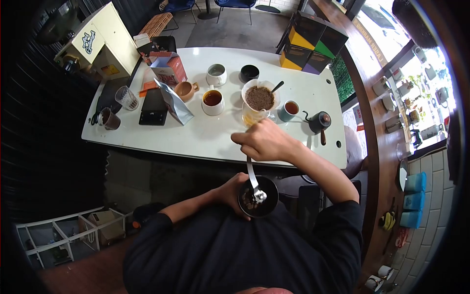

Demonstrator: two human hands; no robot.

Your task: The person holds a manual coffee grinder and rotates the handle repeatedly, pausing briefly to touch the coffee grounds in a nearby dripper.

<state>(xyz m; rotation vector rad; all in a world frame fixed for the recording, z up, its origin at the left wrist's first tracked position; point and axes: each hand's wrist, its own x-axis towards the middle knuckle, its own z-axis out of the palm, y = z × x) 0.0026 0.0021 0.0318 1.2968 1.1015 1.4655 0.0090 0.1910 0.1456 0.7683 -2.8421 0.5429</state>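
Several cups crowded a white table (pixel 147 139) across the upper frame, with a filter dripper (pixel 259 98) and black kettle (pixel 319 120). Lower centre, the left hand (pixel 232 188) wrapped a hand grinder (pixel 258 197); the right hand (pixel 264 142) clenched its crank handle (pixel 251 176). Grinder contents were indistinct.

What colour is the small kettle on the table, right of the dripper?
The kettle is black, with a brown wooden-looking handle pointing toward the person; the head view shows it clearly.
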